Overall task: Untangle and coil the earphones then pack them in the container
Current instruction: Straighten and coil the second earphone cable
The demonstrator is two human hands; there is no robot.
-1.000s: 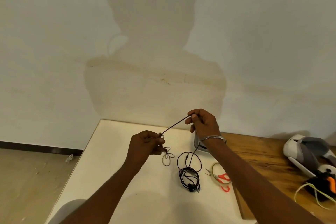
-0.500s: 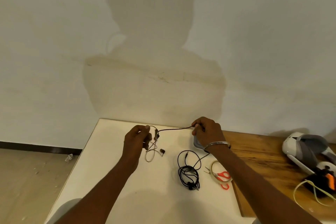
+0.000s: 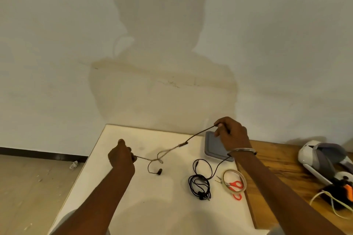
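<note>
since half a second ago both hands spread apart: left hand point(image 3: 122, 155) and right hand point(image 3: 230, 132) each pinch the earphones point(image 3: 172, 149), stretched above the white table point(image 3: 152, 206), near the grey container point(image 3: 214, 146)

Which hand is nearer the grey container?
Right. The right hand hovers over the grey container, pinching the earphone cable. The left hand is far off to its left.

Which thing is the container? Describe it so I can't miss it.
On the white board, look at the far right edge, under the right hand. The container is the flat grey lidded box with rounded corners, unlike the tape roll and black earphones nearer you.
</note>
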